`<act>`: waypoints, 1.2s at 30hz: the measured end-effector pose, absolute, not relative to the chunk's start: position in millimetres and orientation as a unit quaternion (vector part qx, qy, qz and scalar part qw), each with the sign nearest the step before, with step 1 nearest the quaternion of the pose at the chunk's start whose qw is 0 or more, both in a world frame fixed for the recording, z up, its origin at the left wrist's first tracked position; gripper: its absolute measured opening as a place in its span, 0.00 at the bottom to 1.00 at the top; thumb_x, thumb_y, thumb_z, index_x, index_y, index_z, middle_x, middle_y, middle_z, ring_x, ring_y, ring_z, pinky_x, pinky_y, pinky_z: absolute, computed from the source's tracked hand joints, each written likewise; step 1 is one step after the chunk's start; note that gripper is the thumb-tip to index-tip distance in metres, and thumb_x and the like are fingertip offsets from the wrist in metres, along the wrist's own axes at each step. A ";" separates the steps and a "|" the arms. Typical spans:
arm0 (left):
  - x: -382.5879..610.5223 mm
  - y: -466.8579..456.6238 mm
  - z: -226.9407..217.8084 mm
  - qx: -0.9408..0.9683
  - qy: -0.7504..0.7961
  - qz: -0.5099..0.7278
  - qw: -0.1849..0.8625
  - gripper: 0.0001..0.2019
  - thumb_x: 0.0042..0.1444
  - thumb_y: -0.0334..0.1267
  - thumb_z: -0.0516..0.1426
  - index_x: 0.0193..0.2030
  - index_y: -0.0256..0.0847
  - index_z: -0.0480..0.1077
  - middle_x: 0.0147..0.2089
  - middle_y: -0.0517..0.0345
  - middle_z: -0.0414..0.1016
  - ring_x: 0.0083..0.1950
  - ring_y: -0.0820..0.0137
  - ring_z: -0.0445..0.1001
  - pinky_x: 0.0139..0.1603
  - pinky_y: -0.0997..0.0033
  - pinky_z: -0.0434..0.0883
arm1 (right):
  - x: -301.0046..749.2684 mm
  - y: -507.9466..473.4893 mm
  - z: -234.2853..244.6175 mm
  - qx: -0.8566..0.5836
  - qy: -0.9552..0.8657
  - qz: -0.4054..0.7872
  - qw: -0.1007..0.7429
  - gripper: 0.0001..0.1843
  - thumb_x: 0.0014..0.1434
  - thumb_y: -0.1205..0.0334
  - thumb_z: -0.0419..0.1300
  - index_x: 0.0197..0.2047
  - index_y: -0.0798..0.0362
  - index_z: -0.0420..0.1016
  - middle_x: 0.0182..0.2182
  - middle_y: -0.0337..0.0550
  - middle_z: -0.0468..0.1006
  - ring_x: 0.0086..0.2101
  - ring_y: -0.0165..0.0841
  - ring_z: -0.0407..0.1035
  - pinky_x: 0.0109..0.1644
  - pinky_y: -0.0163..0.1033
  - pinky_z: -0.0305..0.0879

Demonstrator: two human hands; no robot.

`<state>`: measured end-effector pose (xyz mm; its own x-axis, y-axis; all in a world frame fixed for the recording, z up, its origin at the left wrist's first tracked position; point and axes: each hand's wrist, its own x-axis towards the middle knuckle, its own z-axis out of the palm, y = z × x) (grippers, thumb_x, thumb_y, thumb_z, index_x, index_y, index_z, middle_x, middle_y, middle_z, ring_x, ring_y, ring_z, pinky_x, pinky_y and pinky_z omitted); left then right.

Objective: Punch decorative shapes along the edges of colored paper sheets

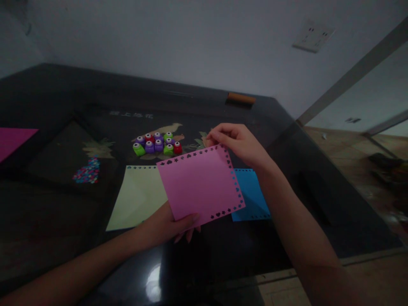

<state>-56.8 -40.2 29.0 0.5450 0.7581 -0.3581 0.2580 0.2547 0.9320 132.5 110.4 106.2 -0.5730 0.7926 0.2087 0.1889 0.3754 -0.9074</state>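
Note:
A pink sheet of paper (199,182) is held up, tilted, above the dark table. Small punched hearts, stars and other shapes run along its top and right edges and part of its bottom edge. My left hand (175,223) grips the lower left part, thumb in front and fingers behind. At the top right corner, my right hand (234,140) has its fingers bent and closed on the paper's edge; the fingertips are partly hidden. Beneath lie a pale yellow-green sheet (137,195) on the left and a blue sheet (250,195) on the right, both with punched edges.
Several small craft punches (158,145) in purple, green and red stand together behind the sheets. A pile of coloured paper bits (87,172) lies to the left, with a magenta sheet (14,142) beyond. A brown cylinder (241,100) rests near the wall.

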 end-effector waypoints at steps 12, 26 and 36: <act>-55.7 -39.9 23.9 0.608 0.420 0.207 0.641 0.20 0.56 0.54 0.53 0.32 0.35 0.69 0.21 0.63 0.67 0.18 0.78 0.60 0.19 0.79 0.58 | 141.8 130.9 85.5 -0.391 -0.690 0.506 0.340 0.13 0.58 0.53 0.59 0.31 0.55 0.75 0.25 0.39 0.76 0.25 0.26 0.69 0.29 0.32 0.62; -55.0 -40.8 24.4 0.598 0.377 0.256 0.659 0.14 0.55 0.46 0.56 0.34 0.35 0.70 0.24 0.62 0.69 0.19 0.78 0.62 0.19 0.79 0.60 | 86.2 153.6 53.9 -0.426 -0.774 0.418 0.210 0.09 0.59 0.61 0.57 0.34 0.57 0.76 0.26 0.42 0.77 0.26 0.28 0.69 0.29 0.33 0.64; -55.2 -36.2 20.8 0.583 0.329 0.280 0.688 0.17 0.54 0.51 0.58 0.33 0.36 0.70 0.27 0.59 0.72 0.21 0.77 0.64 0.21 0.77 0.61 | 32.0 171.0 50.7 -0.405 -0.844 0.283 0.207 0.08 0.55 0.62 0.63 0.35 0.58 0.78 0.33 0.48 0.79 0.34 0.32 0.70 0.39 0.37 0.64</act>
